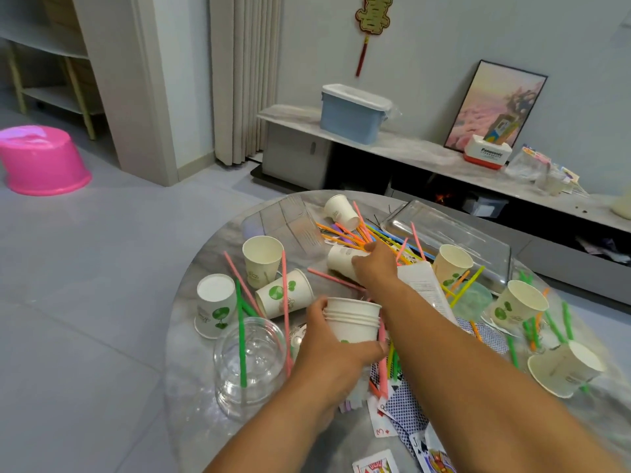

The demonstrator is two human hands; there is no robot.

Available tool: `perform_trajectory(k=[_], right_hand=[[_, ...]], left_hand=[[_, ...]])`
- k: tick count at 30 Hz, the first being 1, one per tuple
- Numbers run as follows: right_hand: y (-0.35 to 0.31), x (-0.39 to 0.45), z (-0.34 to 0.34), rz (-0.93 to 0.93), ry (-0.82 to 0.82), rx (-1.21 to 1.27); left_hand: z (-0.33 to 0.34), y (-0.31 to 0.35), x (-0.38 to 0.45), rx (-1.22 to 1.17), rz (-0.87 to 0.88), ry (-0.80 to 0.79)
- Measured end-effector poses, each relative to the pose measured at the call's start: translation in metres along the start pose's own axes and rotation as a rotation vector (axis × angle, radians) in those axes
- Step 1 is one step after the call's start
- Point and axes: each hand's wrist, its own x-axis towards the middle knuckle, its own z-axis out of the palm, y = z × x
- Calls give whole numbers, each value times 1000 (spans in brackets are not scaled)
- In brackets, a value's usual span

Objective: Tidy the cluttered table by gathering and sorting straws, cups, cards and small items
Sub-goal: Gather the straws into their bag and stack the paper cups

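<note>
My left hand grips a stack of nested paper cups near the middle of the round table. My right hand reaches farther back and grips a paper cup lying on its side. More paper cups stand or lie around: an upright cup, an upside-down cup, a tipped cup on the left, others at the right. Coloured straws lie piled at the back and scattered across the table. Playing cards lie under my arms.
A clear glass jar holding a green and a pink straw stands at the table's front left. A clear plastic tray and a clear box sit at the back. Beyond the table are a low cabinet with a blue bin and a pink tub on the floor.
</note>
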Motion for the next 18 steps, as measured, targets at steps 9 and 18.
perform_trajectory(k=[9, 18], right_hand=[[-2, -53, -96, -348, -212, 168], [-23, -102, -108, -426, -591, 56]], left_hand=[[-5, 2, -3, 72, -70, -23], [-3, 27, -13, 63, -134, -98]])
